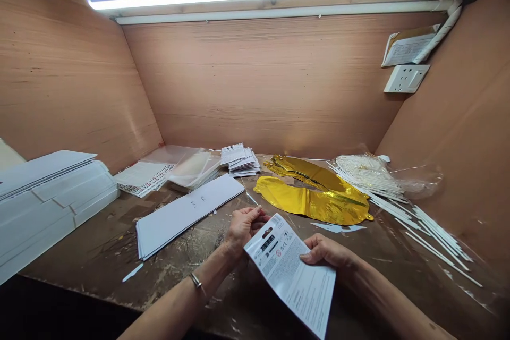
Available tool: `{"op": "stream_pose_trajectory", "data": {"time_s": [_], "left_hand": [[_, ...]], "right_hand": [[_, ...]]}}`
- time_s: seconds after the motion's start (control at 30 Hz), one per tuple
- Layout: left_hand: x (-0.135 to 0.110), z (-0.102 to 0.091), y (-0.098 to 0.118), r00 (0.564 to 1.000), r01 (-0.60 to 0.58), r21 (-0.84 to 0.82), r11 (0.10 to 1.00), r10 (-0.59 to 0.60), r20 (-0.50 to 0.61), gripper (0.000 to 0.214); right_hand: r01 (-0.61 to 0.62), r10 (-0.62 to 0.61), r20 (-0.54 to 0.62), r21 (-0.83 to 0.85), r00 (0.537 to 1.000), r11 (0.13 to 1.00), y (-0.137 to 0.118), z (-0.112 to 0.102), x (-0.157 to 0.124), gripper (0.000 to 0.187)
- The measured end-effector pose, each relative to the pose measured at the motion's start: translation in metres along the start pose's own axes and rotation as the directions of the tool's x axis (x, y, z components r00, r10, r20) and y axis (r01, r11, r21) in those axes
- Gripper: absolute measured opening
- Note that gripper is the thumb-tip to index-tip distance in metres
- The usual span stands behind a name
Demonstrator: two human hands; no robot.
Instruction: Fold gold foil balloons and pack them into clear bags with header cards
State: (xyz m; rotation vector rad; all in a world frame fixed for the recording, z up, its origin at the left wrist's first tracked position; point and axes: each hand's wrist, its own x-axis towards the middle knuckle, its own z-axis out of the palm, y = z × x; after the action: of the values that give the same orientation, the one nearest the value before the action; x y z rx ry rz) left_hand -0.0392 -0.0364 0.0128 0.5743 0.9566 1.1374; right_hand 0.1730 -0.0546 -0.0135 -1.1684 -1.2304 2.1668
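A white printed packaging card (292,276) with a hang hole at its top is tilted in front of me. My right hand (324,252) grips it by the right edge, thumb on the printed face. My left hand (247,228) is closed near the card's upper left corner, thumb against the curled fingers. A thin pale line shows just above its fingertips; what those fingers hold I cannot make out. Just beyond the hands lie gold foil balloons (314,199), flat and partly overlapping.
White card sheets (187,218) lie left of centre. Behind them are small printed cards (239,159) and clear plastic bags (193,170). White sticks (434,234) spread out on the right near a bagged bundle (366,170). A white bin (56,207) stands left, and wooden panels surround the table.
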Motion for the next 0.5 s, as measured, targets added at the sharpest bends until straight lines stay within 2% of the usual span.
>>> {"op": "stream_pose_trajectory", "data": {"time_s": [0.17, 0.37, 0.5], "left_hand": [[-0.004, -0.015, 0.009, 0.995, -0.086, 0.041, 0.995, 0.087, -0.038, 0.015], [0.003, -0.013, -0.009, 1.000, 0.009, -0.005, 1.000, -0.009, 0.005, 0.014], [0.013, -0.011, -0.011, 0.999, 0.027, 0.026, 0.999, -0.026, -0.044, 0.015]], "right_hand": [[0.050, -0.049, -0.066, 0.021, 0.997, 0.998, -0.005, -0.012, -0.008, 0.025], [-0.010, 0.009, -0.003, -0.083, 1.000, 0.997, 0.004, -0.004, -0.003, 0.023], [-0.017, 0.017, 0.002, -0.105, 1.000, 0.994, 0.005, -0.002, -0.001, 0.023]]}}
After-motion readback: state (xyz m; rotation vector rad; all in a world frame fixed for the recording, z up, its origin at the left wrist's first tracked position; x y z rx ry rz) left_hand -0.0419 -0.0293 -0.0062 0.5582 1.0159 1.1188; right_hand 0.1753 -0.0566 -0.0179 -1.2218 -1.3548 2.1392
